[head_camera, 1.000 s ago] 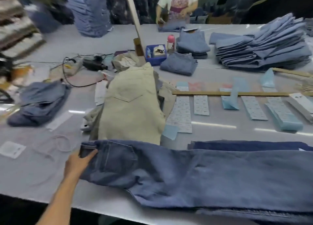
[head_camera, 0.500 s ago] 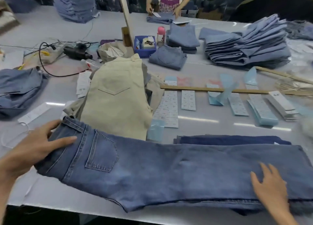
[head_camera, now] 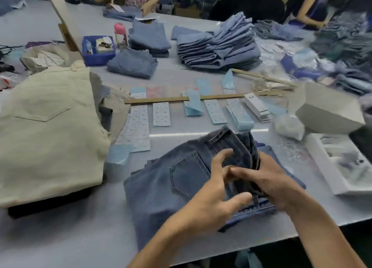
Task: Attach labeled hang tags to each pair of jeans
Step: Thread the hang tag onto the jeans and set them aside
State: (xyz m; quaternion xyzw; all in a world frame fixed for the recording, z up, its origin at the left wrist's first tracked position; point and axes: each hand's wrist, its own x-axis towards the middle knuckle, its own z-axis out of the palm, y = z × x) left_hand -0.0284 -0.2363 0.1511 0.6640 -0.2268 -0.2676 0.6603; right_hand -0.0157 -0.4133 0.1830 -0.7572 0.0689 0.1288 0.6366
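Folded blue jeans (head_camera: 167,185) lay on the grey table (head_camera: 60,233) near its front edge, back pocket up, waistband lifted toward the far side. Right hand (head_camera: 269,184) had its grip closed on the raised waistband, fingers curled over the dark denim. Left hand (head_camera: 213,199) hovered over the jeans, grip wide, fingers spread and holding nothing, fingertips near the right hand's. Label sheets (head_camera: 161,114) lay in a row beyond the jeans, a beige garment (head_camera: 50,126) to the left.
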